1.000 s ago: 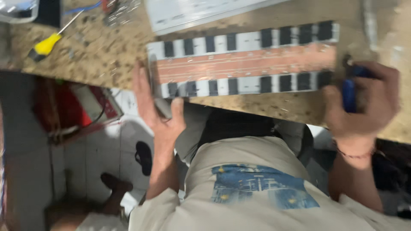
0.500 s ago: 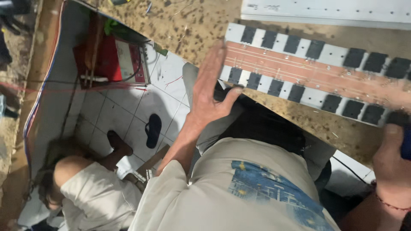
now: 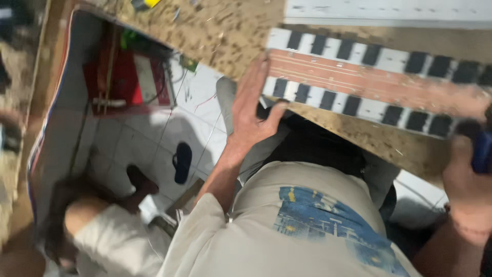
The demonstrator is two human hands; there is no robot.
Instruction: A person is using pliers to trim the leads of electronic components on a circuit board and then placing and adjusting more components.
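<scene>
A long flat panel (image 3: 374,84) lies on the speckled counter (image 3: 225,36): a reddish-brown middle strip between two white rows of black squares. My left hand (image 3: 253,110) grips the panel's left end, palm flat on its edge and thumb hooked under it. At the frame's right edge, my right hand (image 3: 464,174) is closed around a dark blue tool handle (image 3: 483,151) next to the panel's right end. The tool's tip is hidden.
A white board (image 3: 389,13) lies beyond the panel. Below the counter's edge are a tiled floor, a red box (image 3: 120,82), a dark sandal (image 3: 182,161) and another person (image 3: 97,225) crouched at lower left. Something yellow (image 3: 148,3) sits at the top.
The view has swung left and down, showing more floor and the crouched person. My left hand has shifted from under the counter edge to grip the panel's left end. My right hand stays on the blue tool.
</scene>
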